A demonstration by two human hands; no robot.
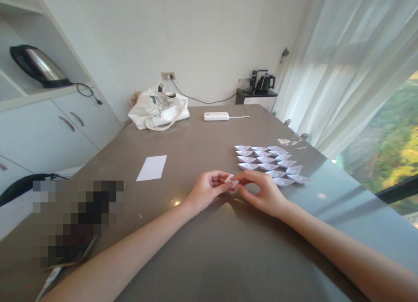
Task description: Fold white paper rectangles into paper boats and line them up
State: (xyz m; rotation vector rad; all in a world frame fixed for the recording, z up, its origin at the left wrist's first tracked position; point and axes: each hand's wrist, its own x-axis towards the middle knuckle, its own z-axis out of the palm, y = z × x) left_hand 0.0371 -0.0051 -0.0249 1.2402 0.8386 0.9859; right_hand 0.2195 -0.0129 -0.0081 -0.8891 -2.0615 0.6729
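Between my two hands, just above the grey-brown table (209, 141), is a small folded piece of white paper (231, 180). My left hand (210, 189) pinches it from the left, thumb in front. From the right, the fingers of my right hand (263, 191) close on its other edge. Much of the paper is hidden by my fingers. Right beyond my right hand, several folded white paper boats (267, 159) stand in rows. A flat white sheet of paper (152, 168) lies to the left of my hands.
A white bag (160, 108) and a white power bank (216, 116) with a short cable sit at the table's far side. Paper scraps (289, 142) lie near the right edge. A pixelated object (78, 223) is at left. Sheer curtains (352, 67) hang at right.
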